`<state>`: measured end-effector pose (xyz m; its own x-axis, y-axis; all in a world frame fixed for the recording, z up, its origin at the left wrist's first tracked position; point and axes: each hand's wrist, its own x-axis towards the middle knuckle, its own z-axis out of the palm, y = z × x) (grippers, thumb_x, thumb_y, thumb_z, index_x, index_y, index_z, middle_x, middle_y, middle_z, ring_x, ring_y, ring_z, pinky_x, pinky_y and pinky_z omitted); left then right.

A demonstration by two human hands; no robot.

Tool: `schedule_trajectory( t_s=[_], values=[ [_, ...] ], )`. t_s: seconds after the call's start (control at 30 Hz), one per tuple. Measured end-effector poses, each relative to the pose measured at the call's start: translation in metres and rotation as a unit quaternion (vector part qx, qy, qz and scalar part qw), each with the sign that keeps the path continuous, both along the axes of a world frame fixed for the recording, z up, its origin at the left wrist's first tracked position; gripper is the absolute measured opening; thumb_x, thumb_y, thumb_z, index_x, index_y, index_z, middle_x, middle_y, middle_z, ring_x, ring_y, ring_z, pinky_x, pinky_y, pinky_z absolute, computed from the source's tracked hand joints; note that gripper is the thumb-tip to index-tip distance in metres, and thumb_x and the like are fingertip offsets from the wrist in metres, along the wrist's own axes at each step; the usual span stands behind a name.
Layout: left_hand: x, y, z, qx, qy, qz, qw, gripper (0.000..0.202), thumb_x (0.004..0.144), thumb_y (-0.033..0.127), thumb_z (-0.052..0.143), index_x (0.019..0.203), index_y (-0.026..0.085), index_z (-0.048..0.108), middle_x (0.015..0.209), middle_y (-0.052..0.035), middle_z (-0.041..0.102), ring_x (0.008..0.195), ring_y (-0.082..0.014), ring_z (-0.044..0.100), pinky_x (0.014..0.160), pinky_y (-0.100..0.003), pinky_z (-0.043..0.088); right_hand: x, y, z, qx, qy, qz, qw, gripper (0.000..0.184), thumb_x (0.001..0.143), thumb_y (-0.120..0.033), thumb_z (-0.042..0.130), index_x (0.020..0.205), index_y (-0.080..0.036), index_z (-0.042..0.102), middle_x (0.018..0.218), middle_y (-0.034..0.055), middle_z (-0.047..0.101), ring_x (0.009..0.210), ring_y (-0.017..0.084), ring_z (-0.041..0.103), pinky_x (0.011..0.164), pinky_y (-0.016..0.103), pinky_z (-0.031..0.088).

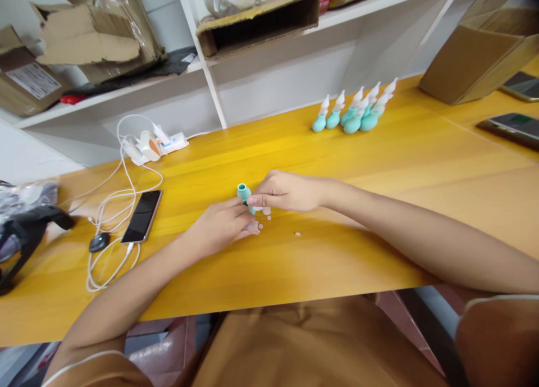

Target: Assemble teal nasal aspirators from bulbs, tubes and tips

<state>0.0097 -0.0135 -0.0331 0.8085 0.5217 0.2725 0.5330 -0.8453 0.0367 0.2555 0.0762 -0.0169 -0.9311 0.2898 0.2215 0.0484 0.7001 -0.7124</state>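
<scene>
A small teal rubber bulb (243,191) with an open round mouth is at the middle of the table, just behind my fingertips. My left hand (223,224) comes in from the left, its fingers closed around teal rubber partly hidden by both hands. From the right, my right hand (288,191) meets it, thumb and fingers pinched over the same spot; what they grip is hidden. Beneath my left fingers lies a clear plastic piece (252,227). Small translucent bits, among them a round one (266,211) and a tiny one (297,234), lie close by.
Several teal bulbs with clear pointed tips (352,120) stand at the back right. A phone (142,217), white cables and a power strip (155,148) are on the left. Right are an open cardboard box (471,61) and another phone (511,130). Shelves (269,33) stand behind.
</scene>
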Motion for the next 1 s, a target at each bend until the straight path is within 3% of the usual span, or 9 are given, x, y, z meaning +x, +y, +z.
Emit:
schedule_trajectory(
  t_s=[0.13, 0.23, 0.33, 0.47, 0.63, 0.73, 0.83, 0.9, 1.0],
  values=[
    [0.001, 0.002, 0.009, -0.044, -0.146, 0.033, 0.988, 0.029, 0.104, 0.048, 0.073, 0.097, 0.02, 0.071, 0.091, -0.003, 0.079, 0.088, -0.018, 0.072, 0.08, -0.029, 0.056, 0.001, 0.0, 0.0, -0.018, 0.019, -0.015, 1.0, 0.07, 0.116, -0.063, 0.042, 0.088, -0.01, 0.077, 0.068, 0.0035, 0.068, 0.061, 0.009, 0.059, 0.063, 0.02, 0.041],
    [0.003, 0.0, 0.015, -0.102, -0.278, 0.113, 0.948, 0.042, 0.093, 0.06, 0.083, 0.095, 0.02, 0.07, 0.083, -0.001, 0.075, 0.073, -0.0144, 0.066, 0.07, -0.026, 0.051, -0.002, -0.003, -0.002, -0.044, 0.039, -0.03, 0.998, 0.076, 0.115, -0.07, 0.038, 0.086, -0.01, 0.075, 0.066, 0.0023, 0.063, 0.058, 0.008, 0.052, 0.06, 0.02, 0.038],
    [0.008, -0.004, 0.018, -0.172, -0.363, 0.142, 0.905, 0.046, 0.084, 0.06, 0.091, 0.091, 0.02, 0.071, 0.081, -0.001, 0.075, 0.072, -0.0142, 0.065, 0.069, -0.026, 0.05, -0.008, -0.009, -0.006, -0.045, 0.061, -0.015, 0.997, 0.076, 0.113, -0.074, 0.039, 0.082, -0.011, 0.07, 0.064, -0.0004, 0.055, 0.059, 0.008, 0.046, 0.06, 0.021, 0.035],
    [0.011, -0.007, 0.024, -0.237, -0.403, 0.137, 0.873, 0.038, 0.081, 0.047, 0.097, 0.078, 0.019, 0.07, 0.074, 0.0016, 0.068, 0.067, -0.0117, 0.059, 0.066, -0.026, 0.047, -0.014, -0.015, -0.009, -0.046, 0.078, 0.007, 0.996, 0.072, 0.113, -0.072, 0.043, 0.076, -0.014, 0.061, 0.064, -0.0033, 0.043, 0.06, 0.007, 0.039, 0.059, 0.021, 0.031],
    [0.011, -0.007, 0.03, -0.308, -0.388, 0.132, 0.858, 0.028, 0.083, 0.035, 0.094, 0.082, 0.019, 0.071, 0.078, 0.0002, 0.072, 0.072, -0.013, 0.064, 0.07, -0.027, 0.051, -0.013, -0.016, -0.011, -0.109, 0.087, 0.035, 0.99, 0.068, 0.113, -0.07, 0.046, 0.071, -0.016, 0.051, 0.065, -0.0051, 0.034, 0.061, 0.007, 0.032, 0.057, 0.021, 0.028],
    [0.01, -0.006, 0.03, -0.309, -0.384, 0.124, 0.861, 0.023, 0.085, 0.032, 0.089, 0.085, 0.019, 0.07, 0.081, -0.0007, 0.073, 0.072, -0.0134, 0.064, 0.07, -0.027, 0.052, -0.012, -0.016, -0.011, -0.16, 0.092, 0.049, 0.982, 0.068, 0.111, -0.072, 0.05, 0.071, -0.016, 0.05, 0.065, -0.0058, 0.034, 0.061, 0.007, 0.03, 0.056, 0.021, 0.027],
    [0.008, -0.005, 0.031, -0.285, -0.365, 0.099, 0.881, 0.018, 0.088, 0.029, 0.083, 0.086, 0.019, 0.068, 0.082, -0.0008, 0.073, 0.073, -0.0136, 0.065, 0.069, -0.027, 0.052, -0.01, -0.014, -0.007, -0.188, 0.086, 0.062, 0.976, 0.068, 0.109, -0.073, 0.053, 0.074, -0.015, 0.055, 0.066, -0.0056, 0.036, 0.062, 0.007, 0.031, 0.058, 0.022, 0.029],
    [0.006, -0.005, 0.032, -0.262, -0.311, 0.078, 0.91, 0.014, 0.09, 0.025, 0.08, 0.087, 0.02, 0.067, 0.083, -0.0001, 0.073, 0.073, -0.0133, 0.065, 0.07, -0.027, 0.052, -0.007, -0.009, -0.004, -0.184, 0.069, 0.055, 0.979, 0.067, 0.107, -0.074, 0.056, 0.078, -0.014, 0.061, 0.068, -0.0046, 0.04, 0.064, 0.007, 0.034, 0.06, 0.022, 0.031],
    [0.003, -0.007, 0.032, -0.196, -0.142, 0.02, 0.97, 0.008, 0.095, 0.017, 0.072, 0.091, 0.021, 0.067, 0.087, -0.0002, 0.074, 0.079, -0.0144, 0.067, 0.076, -0.028, 0.052, 0.0, 0.005, 0.001, -0.142, 0.051, -0.011, 0.989, 0.066, 0.104, -0.076, 0.059, 0.078, -0.015, 0.063, 0.067, -0.0038, 0.044, 0.063, 0.008, 0.035, 0.06, 0.023, 0.031]
  ],
)
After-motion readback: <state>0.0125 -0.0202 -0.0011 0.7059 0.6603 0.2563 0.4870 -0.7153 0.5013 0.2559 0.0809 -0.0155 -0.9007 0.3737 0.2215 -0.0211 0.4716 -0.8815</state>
